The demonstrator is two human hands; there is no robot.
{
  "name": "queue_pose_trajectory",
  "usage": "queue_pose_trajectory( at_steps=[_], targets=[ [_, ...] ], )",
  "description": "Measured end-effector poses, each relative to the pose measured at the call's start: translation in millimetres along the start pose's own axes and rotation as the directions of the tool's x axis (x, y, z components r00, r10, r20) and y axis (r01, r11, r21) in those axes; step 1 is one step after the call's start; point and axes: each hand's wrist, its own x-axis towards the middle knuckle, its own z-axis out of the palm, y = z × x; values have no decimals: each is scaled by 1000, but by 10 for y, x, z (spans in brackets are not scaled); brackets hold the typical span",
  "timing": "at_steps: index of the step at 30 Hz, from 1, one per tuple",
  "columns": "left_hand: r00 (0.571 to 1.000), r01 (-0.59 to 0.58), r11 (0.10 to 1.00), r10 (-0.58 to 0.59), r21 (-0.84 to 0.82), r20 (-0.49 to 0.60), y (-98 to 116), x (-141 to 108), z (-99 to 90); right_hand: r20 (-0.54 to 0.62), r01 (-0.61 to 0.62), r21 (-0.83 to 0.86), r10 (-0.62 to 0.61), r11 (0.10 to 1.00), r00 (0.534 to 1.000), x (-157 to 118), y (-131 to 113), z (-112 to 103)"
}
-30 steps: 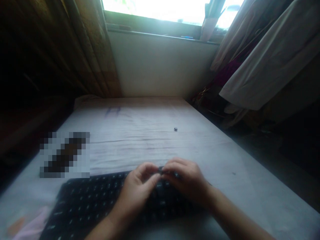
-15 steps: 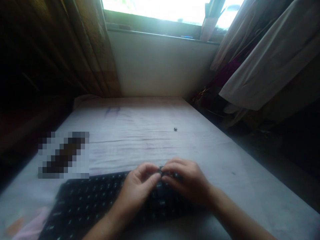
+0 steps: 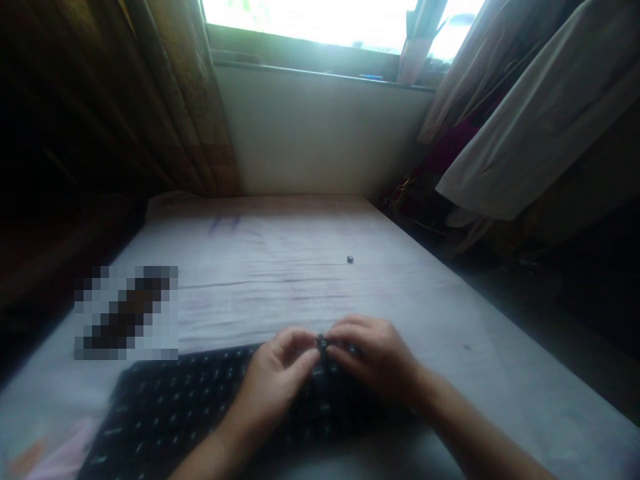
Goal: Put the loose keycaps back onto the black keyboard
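A black keyboard (image 3: 175, 400) lies on the pale sheet (image 3: 280, 260), with light markings on its keys. Over its upper part, my left hand (image 3: 283, 367) has thumb and forefinger pinched together. Facing it, my right hand (image 3: 373, 353) pinches from the other side. Between both sets of fingertips is a small dark keycap (image 3: 321, 342) with a pale mark, just above the keyboard's far edge. Its underside is hidden. Farther back on the sheet sits another small dark piece (image 3: 350, 259), too small to make out surely.
A blurred-out dark long object (image 3: 127, 312) lies at the left. Pink and orange cloth (image 3: 60, 453) shows at the lower left corner. Curtains (image 3: 175, 100) hang left, and pale hanging clothes (image 3: 525, 133) are at the right. A wall (image 3: 320, 127) and bright window (image 3: 310, 27) stand behind.
The fingertips have parted slightly, so more of the keycap shows between them. Otherwise the hands and keyboard stay in place; the view shifts a little.
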Motion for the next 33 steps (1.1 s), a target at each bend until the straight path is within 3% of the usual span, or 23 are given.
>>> queue_pose_trajectory(
  at_steps=[3,6,10,12,16,22,33],
  targets=[
    [998,-57,985,61,161,-21,-34,-5,-35,23,-42,-5,42,999,999,-16,73,-9],
    [979,-178,912,203,369,-29,-72,-10,-77,29,-72,-30,73,997,997,-45,181,-5],
    [894,-389,702,444,597,61,-115,-10,-99,60,-113,-71,117,991,991,-97,326,24],
    [857,-452,580,494,678,148,-123,-13,-92,90,-138,-89,146,986,985,-121,384,39],
    [819,-500,408,508,763,265,-104,-33,-63,128,-196,-105,208,975,970,-145,450,48],
    [767,-545,296,555,784,324,-77,-53,-19,192,-207,-61,215,976,958,-145,465,-4],
    [792,-522,254,498,815,352,-145,-60,31,236,-142,-135,171,981,957,-135,429,-45]
  ],
)
